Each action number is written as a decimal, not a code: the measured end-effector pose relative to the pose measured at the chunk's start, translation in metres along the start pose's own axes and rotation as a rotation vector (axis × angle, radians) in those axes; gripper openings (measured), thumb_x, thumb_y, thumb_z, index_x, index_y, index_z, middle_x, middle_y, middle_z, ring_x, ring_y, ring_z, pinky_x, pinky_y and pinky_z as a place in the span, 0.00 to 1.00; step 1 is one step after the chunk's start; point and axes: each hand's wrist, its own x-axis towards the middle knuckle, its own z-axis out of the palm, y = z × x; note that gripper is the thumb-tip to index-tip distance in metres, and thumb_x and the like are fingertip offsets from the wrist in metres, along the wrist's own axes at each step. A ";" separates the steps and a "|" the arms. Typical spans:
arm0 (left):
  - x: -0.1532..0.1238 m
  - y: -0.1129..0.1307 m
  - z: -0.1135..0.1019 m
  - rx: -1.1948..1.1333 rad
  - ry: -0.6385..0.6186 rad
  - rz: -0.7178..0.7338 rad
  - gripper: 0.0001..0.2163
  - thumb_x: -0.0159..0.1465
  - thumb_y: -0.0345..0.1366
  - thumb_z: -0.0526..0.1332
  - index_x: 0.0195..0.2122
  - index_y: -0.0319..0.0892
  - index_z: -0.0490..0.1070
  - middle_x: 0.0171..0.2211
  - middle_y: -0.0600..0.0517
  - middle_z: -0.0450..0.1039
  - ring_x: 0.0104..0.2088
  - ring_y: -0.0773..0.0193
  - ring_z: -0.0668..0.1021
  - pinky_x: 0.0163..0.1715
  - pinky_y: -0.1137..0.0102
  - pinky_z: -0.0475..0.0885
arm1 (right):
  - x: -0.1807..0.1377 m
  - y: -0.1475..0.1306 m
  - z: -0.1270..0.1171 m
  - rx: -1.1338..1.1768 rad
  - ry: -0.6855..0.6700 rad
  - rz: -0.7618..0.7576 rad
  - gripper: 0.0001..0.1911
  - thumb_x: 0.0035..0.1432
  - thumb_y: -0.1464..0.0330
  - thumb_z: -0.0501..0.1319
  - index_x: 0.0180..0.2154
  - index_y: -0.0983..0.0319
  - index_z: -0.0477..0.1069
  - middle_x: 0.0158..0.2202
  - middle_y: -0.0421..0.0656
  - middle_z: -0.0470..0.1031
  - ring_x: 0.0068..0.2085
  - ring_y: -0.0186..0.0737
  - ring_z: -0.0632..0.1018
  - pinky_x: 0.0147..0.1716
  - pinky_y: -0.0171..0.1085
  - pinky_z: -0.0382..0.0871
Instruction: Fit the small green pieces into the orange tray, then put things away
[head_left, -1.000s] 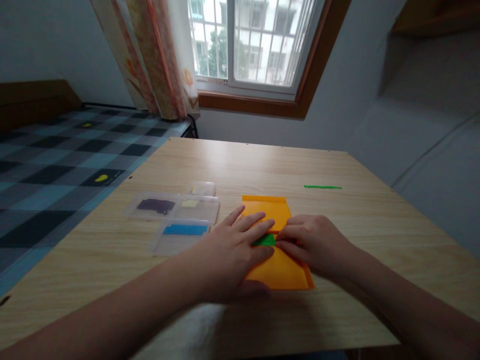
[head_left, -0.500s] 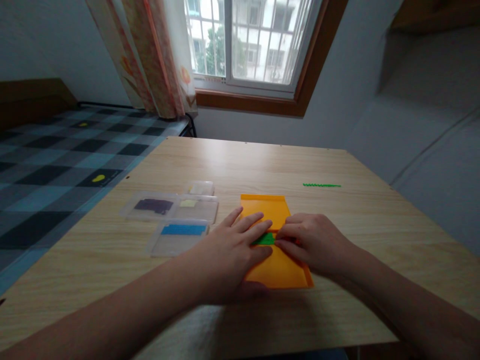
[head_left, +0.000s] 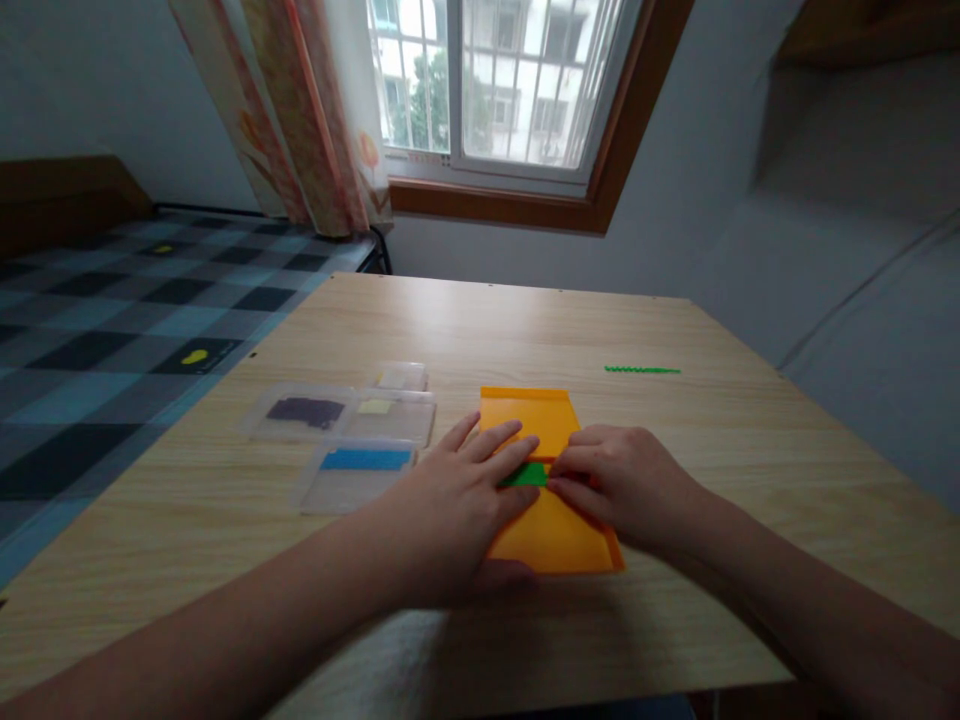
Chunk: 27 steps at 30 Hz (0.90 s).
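Observation:
An orange-yellow plastic board [head_left: 559, 535] with raised edges and a ridge across its middle lies on the table. Across that middle runs a flat green piece [head_left: 529, 474], partly covered by my fingers. My left hand [head_left: 480, 490] lies over the board and the green piece, its fingers spread and holding them down. At the right end of the green piece, my right hand [head_left: 619, 480] has thumb and fingertips pinched together. Whatever sits in that pinch is too small and covered to make out.
Left of the board are clear plastic cases, one with a blue strip [head_left: 366, 459], another with a dark purple piece [head_left: 306, 411] and a pale yellow piece [head_left: 373, 407]. Behind them stands a smaller clear case [head_left: 401, 376]. A thin green serrated strip [head_left: 643, 370] lies far right.
Both hands keep almost the same pose and place. A small red spot that showed beside my right fingers is now hardly visible.

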 end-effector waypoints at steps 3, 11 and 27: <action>0.000 0.000 0.000 0.002 -0.007 -0.008 0.30 0.66 0.61 0.62 0.62 0.48 0.73 0.69 0.41 0.64 0.70 0.36 0.62 0.69 0.40 0.50 | 0.000 0.000 0.001 -0.003 0.001 0.002 0.09 0.66 0.67 0.64 0.33 0.59 0.80 0.31 0.41 0.80 0.33 0.38 0.76 0.32 0.36 0.59; 0.001 0.000 -0.002 -0.013 -0.021 -0.016 0.30 0.66 0.61 0.61 0.62 0.47 0.73 0.69 0.39 0.64 0.70 0.36 0.62 0.69 0.39 0.51 | 0.000 0.001 0.002 0.030 -0.002 0.003 0.09 0.67 0.67 0.63 0.34 0.59 0.81 0.31 0.41 0.80 0.34 0.38 0.76 0.33 0.37 0.60; 0.000 0.001 0.000 0.004 0.009 -0.019 0.30 0.66 0.62 0.62 0.61 0.49 0.74 0.68 0.40 0.65 0.70 0.36 0.62 0.69 0.38 0.50 | -0.001 0.003 0.002 0.051 -0.020 0.015 0.10 0.66 0.66 0.65 0.32 0.59 0.80 0.31 0.40 0.79 0.34 0.38 0.76 0.33 0.36 0.61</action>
